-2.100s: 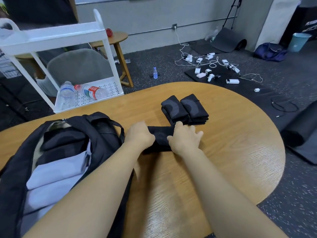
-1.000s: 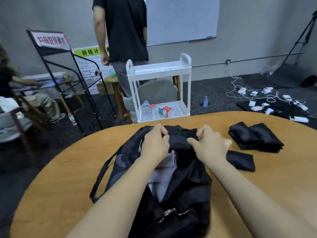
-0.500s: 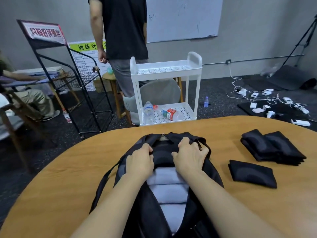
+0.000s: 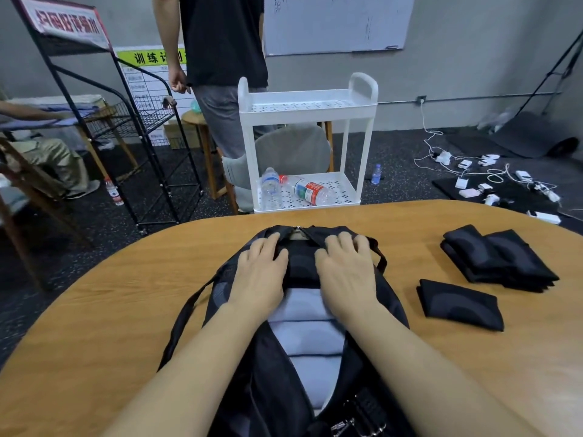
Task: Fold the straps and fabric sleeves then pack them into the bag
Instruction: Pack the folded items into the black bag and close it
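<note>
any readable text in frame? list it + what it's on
"训练计": black characters on the green header of the wall chart; the rest is cut off by the standing person.
Red-framed sign on the black rack: characters mirrored and blurred, unreadable.
Chart table rows, bottle label, whiteboard marks: too small to read.

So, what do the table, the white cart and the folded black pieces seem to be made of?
Table: wood or wood-look laminate, smooth, satin; grain lines show. White cart: probably plastic or painted metal, matte, with perforated shelves. Folded black piece and the stack: soft cloth, likely synthetic, with a faint grey curved pattern and creased edges.
</note>
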A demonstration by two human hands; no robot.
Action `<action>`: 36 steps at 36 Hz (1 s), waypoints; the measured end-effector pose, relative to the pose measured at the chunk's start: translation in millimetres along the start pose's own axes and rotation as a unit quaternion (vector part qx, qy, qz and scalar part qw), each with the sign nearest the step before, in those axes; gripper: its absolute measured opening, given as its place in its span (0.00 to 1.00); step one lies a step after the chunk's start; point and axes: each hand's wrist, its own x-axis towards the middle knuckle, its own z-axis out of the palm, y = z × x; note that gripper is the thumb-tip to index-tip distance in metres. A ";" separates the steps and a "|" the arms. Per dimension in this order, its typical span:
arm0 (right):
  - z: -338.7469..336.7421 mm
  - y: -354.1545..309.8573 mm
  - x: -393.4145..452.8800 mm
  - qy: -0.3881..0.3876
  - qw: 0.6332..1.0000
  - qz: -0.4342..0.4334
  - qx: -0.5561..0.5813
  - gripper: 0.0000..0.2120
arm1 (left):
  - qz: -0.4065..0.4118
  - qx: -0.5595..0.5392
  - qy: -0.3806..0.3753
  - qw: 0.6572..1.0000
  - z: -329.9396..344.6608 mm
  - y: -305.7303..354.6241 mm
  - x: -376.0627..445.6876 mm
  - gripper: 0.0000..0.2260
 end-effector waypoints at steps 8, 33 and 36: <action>9.5 1.6 -8.3 -0.123 0.989 -0.073 0.032 0.13 | 0.035 -0.055 -0.084 0.994 3.8 6.9 -6.2 0.23; -35.5 47.0 -60.7 -0.034 0.989 0.038 0.138 0.07 | -0.029 -0.132 -0.055 0.989 -42.0 57.5 -41.8 0.16; -31.9 70.6 -81.7 -0.021 0.988 0.078 0.128 0.07 | -0.002 -0.167 -0.008 0.986 -39.1 86.8 -43.4 0.12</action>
